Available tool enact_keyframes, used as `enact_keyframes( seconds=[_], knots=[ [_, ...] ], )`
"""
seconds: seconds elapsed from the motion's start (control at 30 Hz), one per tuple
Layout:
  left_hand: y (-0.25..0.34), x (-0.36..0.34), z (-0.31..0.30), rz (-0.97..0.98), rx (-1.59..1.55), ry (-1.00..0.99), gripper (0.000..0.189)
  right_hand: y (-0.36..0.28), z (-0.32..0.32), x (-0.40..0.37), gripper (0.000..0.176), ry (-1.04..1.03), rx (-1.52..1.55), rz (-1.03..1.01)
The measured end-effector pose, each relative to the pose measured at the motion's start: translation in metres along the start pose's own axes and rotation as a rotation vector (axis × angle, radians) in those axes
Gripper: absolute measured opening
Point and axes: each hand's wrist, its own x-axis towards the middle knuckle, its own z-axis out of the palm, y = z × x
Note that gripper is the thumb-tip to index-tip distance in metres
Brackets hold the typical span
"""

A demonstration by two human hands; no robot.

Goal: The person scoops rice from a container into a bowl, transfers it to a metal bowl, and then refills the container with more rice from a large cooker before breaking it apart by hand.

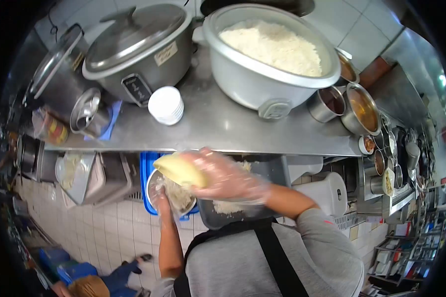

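R hand [215,177] grasps yellow scoop [179,169], prob. light & stiff, maybe slippery; best hold at right end. L hand [162,199] at bowl's [149,187] left rim, grip unclear.

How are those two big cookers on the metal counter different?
The lidded cooker has its metal lid on; the open cooker has its top uncovered, showing white rice inside.
The lidded cooker's body is darker grey; the open cooker's is paler.
The lidded cooker has a dark front panel, the open cooker a pale one.
Both stand on the metal counter and have pale rims.
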Motion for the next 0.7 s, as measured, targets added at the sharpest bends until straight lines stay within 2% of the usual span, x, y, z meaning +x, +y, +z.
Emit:
enact_keyframes(
  seconds=[0.03, 0.07, 0.1, 0.17, 0.23, 0.27, 0.3, 0.37, 0.4, 0.43, 0.47, 0.5, 0.57, 0.6, 0.67, 0.7],
  knots=[
    [0.021, 0.0, 0.004, 0.075, -0.014, 0.023, 0.037, -0.024, -0.066, 0.003, 0.073, -0.146, 0.081, 0.186],
    [0.052, -0.002, 0.007, 0.145, -0.02, 0.05, 0.037, -0.025, -0.103, -0.011, 0.072, -0.015, 0.018, 0.186],
    [0.1, -0.008, 0.017, 0.218, -0.018, 0.059, 0.036, -0.015, -0.137, -0.024, 0.072, 0.227, 0.167, 0.048],
    [0.195, -0.02, 0.041, 0.362, -0.01, 0.084, 0.034, -0.014, -0.213, -0.029, 0.07, 0.492, -0.03, -0.04],
    [0.237, -0.013, 0.078, 0.535, -0.03, 0.016, 0.032, -0.004, -0.276, -0.019, 0.062, 0.58, -0.489, -0.01],
    [0.274, -0.019, 0.1, 0.579, -0.125, -0.056, 0.032, 0.018, -0.301, -0.006, 0.063, 0.566, -0.724, -0.035],
    [0.298, -0.016, 0.124, 0.717, -0.121, -0.05, 0.033, 0.047, -0.322, 0.011, 0.063, 0.547, -0.957, -0.059],
    [0.343, -0.005, 0.173, 0.915, -0.163, -0.068, 0.034, 0.121, -0.349, 0.045, 0.064, 0.466, -1.073, 0.071],
    [0.368, 0.0, 0.198, 0.975, -0.215, -0.092, 0.035, 0.142, -0.357, 0.06, 0.064, 0.417, -1.078, 0.103],
    [0.404, -0.007, 0.208, 0.992, -0.118, -0.121, 0.036, 0.161, -0.362, 0.074, 0.064, 0.365, -1.084, 0.136],
    [0.414, 0.0, 0.232, 1.028, -0.164, -0.107, 0.04, 0.18, -0.369, 0.088, 0.063, 0.342, -1.122, 0.171],
    [0.415, 0.014, 0.258, 0.989, -0.279, -0.155, 0.043, 0.199, -0.374, 0.103, 0.061, 0.321, -1.159, 0.204],
    [0.434, 0.013, 0.282, 0.991, -0.211, -0.082, 0.045, 0.245, -0.379, 0.131, 0.059, 0.325, -1.162, 0.238],
    [0.436, 0.013, 0.288, 0.95, -0.291, -0.125, 0.045, 0.275, -0.382, 0.141, 0.058, 0.351, -1.128, 0.241],
    [0.436, 0.016, 0.294, 0.862, -0.455, -0.212, 0.046, 0.288, -0.376, 0.156, 0.052, 0.351, -0.973, 0.253],
    [0.434, 0.018, 0.293, 0.858, -0.411, -0.219, 0.047, 0.291, -0.373, 0.164, 0.051, 0.357, -0.912, 0.198]
  ],
)
